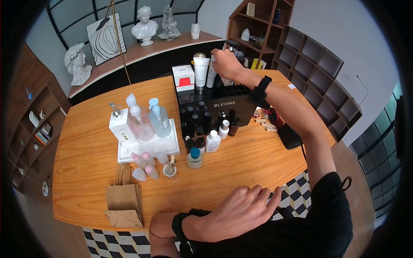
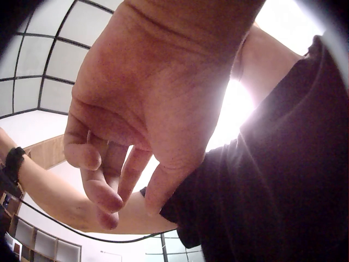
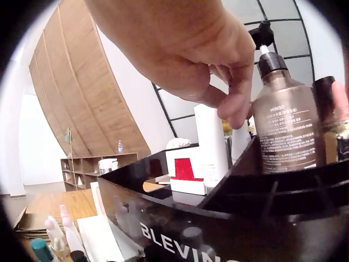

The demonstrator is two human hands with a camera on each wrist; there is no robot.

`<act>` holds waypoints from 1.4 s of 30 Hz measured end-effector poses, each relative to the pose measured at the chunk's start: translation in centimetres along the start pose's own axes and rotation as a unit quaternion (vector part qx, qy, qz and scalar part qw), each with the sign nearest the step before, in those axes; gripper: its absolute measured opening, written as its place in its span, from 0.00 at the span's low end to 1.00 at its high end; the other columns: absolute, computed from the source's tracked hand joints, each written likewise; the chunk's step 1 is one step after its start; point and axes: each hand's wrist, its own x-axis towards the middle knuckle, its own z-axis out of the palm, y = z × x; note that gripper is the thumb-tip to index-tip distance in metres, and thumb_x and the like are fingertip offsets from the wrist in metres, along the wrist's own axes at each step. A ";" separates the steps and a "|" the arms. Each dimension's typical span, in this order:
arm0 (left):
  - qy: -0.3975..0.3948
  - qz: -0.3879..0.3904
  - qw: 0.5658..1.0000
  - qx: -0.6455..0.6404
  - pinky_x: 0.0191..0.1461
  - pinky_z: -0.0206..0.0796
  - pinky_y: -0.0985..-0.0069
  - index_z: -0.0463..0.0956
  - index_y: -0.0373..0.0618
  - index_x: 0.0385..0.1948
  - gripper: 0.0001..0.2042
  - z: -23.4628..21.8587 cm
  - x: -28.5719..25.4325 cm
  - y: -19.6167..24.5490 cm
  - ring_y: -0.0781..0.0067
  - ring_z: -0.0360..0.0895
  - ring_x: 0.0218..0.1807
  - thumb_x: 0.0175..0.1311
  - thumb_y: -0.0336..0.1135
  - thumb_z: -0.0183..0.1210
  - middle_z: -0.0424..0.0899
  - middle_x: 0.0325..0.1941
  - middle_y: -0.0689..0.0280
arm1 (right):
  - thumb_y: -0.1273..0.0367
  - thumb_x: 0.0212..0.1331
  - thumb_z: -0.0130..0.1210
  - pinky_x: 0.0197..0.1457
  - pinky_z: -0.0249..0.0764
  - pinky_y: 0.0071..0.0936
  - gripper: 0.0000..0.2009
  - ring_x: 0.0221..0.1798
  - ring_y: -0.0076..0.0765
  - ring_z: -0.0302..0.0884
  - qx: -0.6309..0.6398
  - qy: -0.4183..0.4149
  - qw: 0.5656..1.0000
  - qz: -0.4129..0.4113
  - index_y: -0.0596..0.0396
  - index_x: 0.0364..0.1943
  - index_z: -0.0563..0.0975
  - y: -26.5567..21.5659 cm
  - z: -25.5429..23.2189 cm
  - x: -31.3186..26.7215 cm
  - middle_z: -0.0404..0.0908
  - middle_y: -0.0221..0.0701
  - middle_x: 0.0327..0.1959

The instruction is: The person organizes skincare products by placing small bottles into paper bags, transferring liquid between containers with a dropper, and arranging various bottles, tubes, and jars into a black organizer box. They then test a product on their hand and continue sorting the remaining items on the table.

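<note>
My right hand is over the black BLEVINS box, its fingers round the top of a slim pale tube that stands upright inside. In the right wrist view the fingertips of that hand pinch the top of the tube. Beside it are a white tube, a white box with a red patch and a brown MINISO pump bottle. My left hand hangs above my lap, holding nothing; its fingers are loosely bent in the left wrist view.
Dark and white small bottles stand in front of the box. At left, a white tray bears pump bottles, with small pink bottles and brown paper bags nearer me. A black pouch and clothespins lie at right.
</note>
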 end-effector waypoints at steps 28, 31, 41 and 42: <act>-0.019 -0.027 0.999 -0.017 0.30 0.75 0.71 0.80 0.32 0.61 0.22 -0.1 0.6 -0.2 0.71 0.82 0.31 0.71 0.37 0.64 0.78 0.29 0.65 | 0.53 0.71 0.63 0.53 0.81 0.43 0.28 0.45 0.49 0.87 0.150 -0.491 0.858 -0.015 0.61 0.65 0.78 -1.2 -7.9 -20.0 0.89 0.44 0.45; -0.023 -0.032 0.999 -0.027 0.30 0.75 0.71 0.80 0.32 0.61 0.22 0.4 0.6 -0.4 0.71 0.82 0.31 0.71 0.36 0.64 0.78 0.30 0.65 | 0.54 0.72 0.63 0.57 0.80 0.42 0.29 0.46 0.50 0.87 0.111 -0.530 0.840 -0.024 0.63 0.67 0.77 -1.7 -6.7 -22.1 0.88 0.44 0.48; -0.025 -0.024 0.999 -0.021 0.30 0.75 0.72 0.80 0.34 0.61 0.23 0.9 0.9 -0.6 0.71 0.82 0.30 0.70 0.38 0.66 0.77 0.28 0.67 | 0.66 0.65 0.68 0.45 0.81 0.50 0.22 0.45 0.58 0.85 0.190 -0.166 0.960 -0.119 0.59 0.61 0.80 -7.4 -2.5 -20.4 0.82 0.40 0.50; -0.024 -0.026 0.999 -0.018 0.30 0.75 0.72 0.80 0.34 0.61 0.22 0.6 0.8 -0.5 0.72 0.82 0.30 0.70 0.39 0.66 0.77 0.28 0.67 | 0.66 0.65 0.68 0.45 0.81 0.50 0.22 0.45 0.58 0.85 0.189 -0.172 0.960 -0.111 0.59 0.61 0.80 -7.6 -1.8 -20.3 0.82 0.40 0.50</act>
